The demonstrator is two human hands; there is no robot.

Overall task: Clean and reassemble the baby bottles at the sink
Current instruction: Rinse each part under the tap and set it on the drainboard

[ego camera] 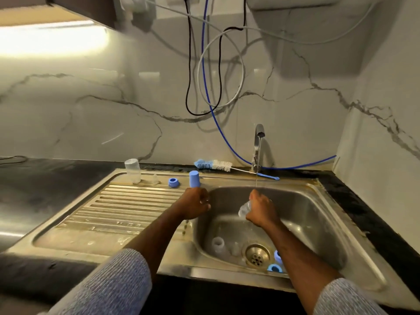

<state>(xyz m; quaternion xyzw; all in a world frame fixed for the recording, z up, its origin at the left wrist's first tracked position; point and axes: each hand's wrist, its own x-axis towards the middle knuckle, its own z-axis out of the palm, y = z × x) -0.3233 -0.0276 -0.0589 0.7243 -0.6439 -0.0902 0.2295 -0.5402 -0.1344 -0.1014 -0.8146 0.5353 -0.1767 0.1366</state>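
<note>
At centre frame, under the tap's stream (256, 169), the right hand (261, 210) curls its fingers round a clear bottle (245, 209) above the sink basin (318, 214). The left hand (195, 205) hangs beside it, fingers curled; whether it holds anything I cannot tell. Wet plastic is likely slippery, so the bottle could drop onto the parts by the drain (257, 255).

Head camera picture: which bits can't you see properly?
- Clear bottle: mostly hidden by the right hand that grips it.
- Left hand: seen from the back, so whether its curled fingers hold anything is hidden.
- Clear parts in the sink: too blurred to name.
</note>
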